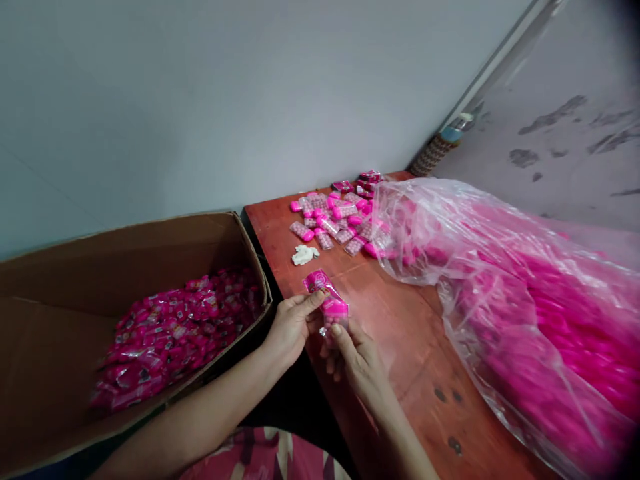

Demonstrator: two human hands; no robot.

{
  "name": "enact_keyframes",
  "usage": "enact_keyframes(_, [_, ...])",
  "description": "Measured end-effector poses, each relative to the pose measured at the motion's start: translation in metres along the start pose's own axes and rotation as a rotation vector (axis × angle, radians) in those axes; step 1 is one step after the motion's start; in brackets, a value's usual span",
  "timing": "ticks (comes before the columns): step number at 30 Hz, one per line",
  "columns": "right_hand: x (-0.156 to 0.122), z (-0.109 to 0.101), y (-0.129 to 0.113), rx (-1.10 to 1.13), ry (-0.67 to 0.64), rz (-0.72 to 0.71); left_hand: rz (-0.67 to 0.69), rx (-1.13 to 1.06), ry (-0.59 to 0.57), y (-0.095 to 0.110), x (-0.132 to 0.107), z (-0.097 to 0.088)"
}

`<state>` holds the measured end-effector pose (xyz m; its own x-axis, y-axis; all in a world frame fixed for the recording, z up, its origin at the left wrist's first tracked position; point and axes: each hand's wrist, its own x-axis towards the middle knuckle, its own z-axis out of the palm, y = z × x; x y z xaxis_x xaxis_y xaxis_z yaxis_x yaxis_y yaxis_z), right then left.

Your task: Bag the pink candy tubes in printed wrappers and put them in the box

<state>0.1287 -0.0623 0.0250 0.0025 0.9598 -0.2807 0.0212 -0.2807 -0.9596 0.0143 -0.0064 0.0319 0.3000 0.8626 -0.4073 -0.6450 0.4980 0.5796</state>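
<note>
A: What stands at the far left?
B: A cardboard box (pixel 45 327), open at the top, filling the lower left of the frame. Shiny pink packets (pixel 185 340) lie heaped inside it.

A: And right of that?
B: The left hand (pixel 294 327), just below the centre of the frame. Its thumb and fingers are pinching the left side of one pink packet (pixel 334 307).

A: So that packet is off the table?
B: It's held over the left edge of the reddish table (pixel 395 333), near the middle of the frame. I can't tell whether it touches the wood. A crumpled white scrap (pixel 305 255) lies just above it in the frame.

A: The right hand?
B: The right hand (pixel 361 357) is a little lower and to the right, thumb and fingers pinching the packet's lower end. Small beads show there; the fingertips underneath are partly hidden.

A: What's beyond the hands?
B: Small clear containers (pixel 327 225) with pink caps, scattered above the centre, and some darker packets (pixel 369 187) behind them.

A: And over on the right?
B: A big see-through plastic bag (pixel 500 280) full of pink things spreads to the lower right. A patterned bottle-like thing (pixel 435 153) leans in the corner at the upper right.
</note>
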Motion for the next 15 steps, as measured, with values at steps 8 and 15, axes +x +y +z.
enact_keyframes(8, [-0.0005,-0.0013,0.0064,-0.014,0.018,-0.046,-0.009,0.172,-0.178,0.0029,0.0029,0.0011])
enact_keyframes(15, [0.0011,-0.0012,0.0076,-0.038,0.065,-0.062,-0.014,0.299,-0.259,-0.0013,0.0068,-0.0024])
